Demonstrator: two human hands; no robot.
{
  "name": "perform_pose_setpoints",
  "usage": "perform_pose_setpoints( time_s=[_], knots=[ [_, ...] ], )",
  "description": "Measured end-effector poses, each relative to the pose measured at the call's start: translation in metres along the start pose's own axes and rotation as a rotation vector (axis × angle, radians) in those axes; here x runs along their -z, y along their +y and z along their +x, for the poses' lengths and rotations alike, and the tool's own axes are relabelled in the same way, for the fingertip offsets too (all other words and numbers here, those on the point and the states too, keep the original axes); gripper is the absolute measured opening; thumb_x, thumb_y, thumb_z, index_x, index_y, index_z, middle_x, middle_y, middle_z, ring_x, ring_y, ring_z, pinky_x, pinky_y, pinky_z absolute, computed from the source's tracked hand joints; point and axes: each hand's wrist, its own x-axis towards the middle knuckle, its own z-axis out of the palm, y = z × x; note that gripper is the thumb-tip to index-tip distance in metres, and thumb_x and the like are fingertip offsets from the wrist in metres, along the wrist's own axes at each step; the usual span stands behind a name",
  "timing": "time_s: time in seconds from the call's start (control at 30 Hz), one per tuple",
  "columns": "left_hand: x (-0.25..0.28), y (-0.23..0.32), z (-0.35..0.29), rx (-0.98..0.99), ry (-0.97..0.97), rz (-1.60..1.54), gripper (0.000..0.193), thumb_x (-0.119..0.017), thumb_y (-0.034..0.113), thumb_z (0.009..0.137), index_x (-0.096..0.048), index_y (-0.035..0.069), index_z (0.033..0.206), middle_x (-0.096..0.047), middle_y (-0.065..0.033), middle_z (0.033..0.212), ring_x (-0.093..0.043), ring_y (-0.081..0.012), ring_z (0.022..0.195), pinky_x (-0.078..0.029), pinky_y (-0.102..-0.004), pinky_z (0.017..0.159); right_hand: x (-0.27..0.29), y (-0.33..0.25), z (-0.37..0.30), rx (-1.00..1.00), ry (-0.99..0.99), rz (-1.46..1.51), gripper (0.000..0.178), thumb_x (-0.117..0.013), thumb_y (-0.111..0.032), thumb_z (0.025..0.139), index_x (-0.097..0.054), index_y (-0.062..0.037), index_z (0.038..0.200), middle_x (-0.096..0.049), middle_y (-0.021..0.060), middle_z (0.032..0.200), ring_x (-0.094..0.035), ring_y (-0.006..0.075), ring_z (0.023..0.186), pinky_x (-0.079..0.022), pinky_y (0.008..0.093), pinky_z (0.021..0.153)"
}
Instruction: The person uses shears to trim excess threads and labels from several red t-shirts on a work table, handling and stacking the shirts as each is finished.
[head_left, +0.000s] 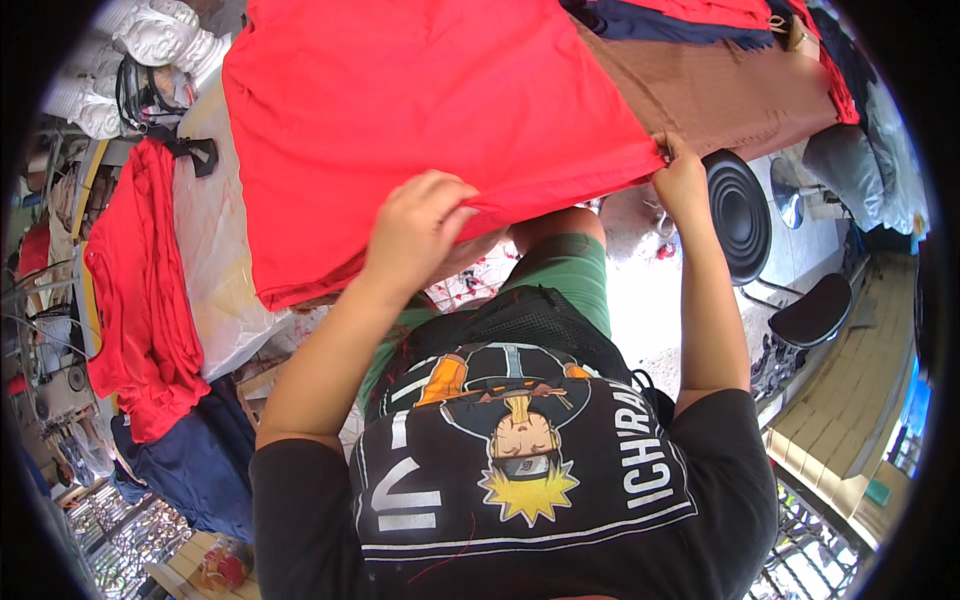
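A large piece of plain red cloth [430, 110] lies spread over the table in front of me, its near edge hanging toward my lap. My right hand [682, 180] pinches the cloth at its right near corner, fingers closed on the edge. Over the near edge, around its middle, is my left hand [412, 228]. Its fingers are bent, with the thumb and forefinger slightly apart, and I see no cloth gripped between them. Along the near edge runs a narrow hem-like band.
Brown cloth [700, 95] covers the table at the right. A crumpled red garment [145, 290] hangs at the left above dark blue fabric [195, 450]. To my right stand a round black stool seat [738, 215] and another black seat [812, 310]. Red scraps litter the floor.
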Motion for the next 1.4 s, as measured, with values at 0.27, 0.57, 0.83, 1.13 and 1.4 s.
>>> perform_pose_setpoints(
  time_s=[0.27,0.57,0.83,1.13,1.4],
  knots=[
    [0.14,-0.044,-0.033,0.317,-0.316,0.504,0.024,-0.069,0.008,0.081,-0.07,0.006,0.106,-0.066,-0.0105,0.109,-0.062,-0.0271,0.102,-0.048,-0.0347,0.09,0.026,-0.065,-0.036,0.451,-0.672,-0.139,0.027,-0.072,-0.006,0.072,-0.065,-0.0021,0.098,-0.067,0.0152,0.087,-0.065,0.0322,0.083,-0.049,0.0379,0.072],
    [0.04,-0.06,0.019,0.215,0.094,0.18,0.027,-0.07,0.017,0.084,-0.069,0.008,0.109,-0.066,-0.0106,0.113,-0.063,-0.0267,0.104,-0.049,-0.0347,0.091,0.0,-0.108,-0.008,0.601,-0.593,-0.059,0.025,-0.072,-0.01,0.079,-0.064,0.0008,0.099,-0.066,0.016,0.084,-0.063,0.0286,0.075,-0.048,0.0345,0.069],
    [0.022,-0.084,0.012,0.392,0.18,0.054,0.018,-0.071,0.017,0.084,-0.073,0.004,0.097,-0.07,-0.0076,0.103,-0.065,-0.0204,0.097,-0.05,-0.0302,0.088,-0.039,-0.083,-0.003,0.216,-0.604,0.182,0.015,-0.07,-0.015,0.086,-0.064,-0.0016,0.09,-0.06,0.0017,0.071,-0.049,0.0076,0.065,-0.043,0.0253,0.06],
    [0.206,-0.075,-0.187,1.096,-0.239,-0.62,0.026,-0.077,0.026,0.078,-0.066,0.003,0.079,-0.068,-0.0085,0.092,-0.063,-0.0181,0.088,-0.049,-0.0334,0.08,-0.039,-0.065,0.002,0.228,-0.664,0.376,0.012,-0.068,-0.013,0.088,-0.066,-0.0019,0.092,-0.054,-0.004,0.07,-0.046,0.0046,0.064,-0.038,0.0227,0.056],
    [0.264,-0.066,-0.517,1.99,-1.652,0.359,0.05,-0.067,0.039,0.087,-0.06,0.004,0.123,-0.06,-0.011,0.128,-0.061,-0.0252,0.112,-0.047,-0.0399,0.094,-0.024,-0.077,0.004,0.443,-0.551,0.07,0.031,-0.069,-0.018,0.085,-0.062,-0.0004,0.11,-0.066,0.0121,0.088,-0.061,0.0238,0.077,-0.047,0.0351,0.071]
  ],
)
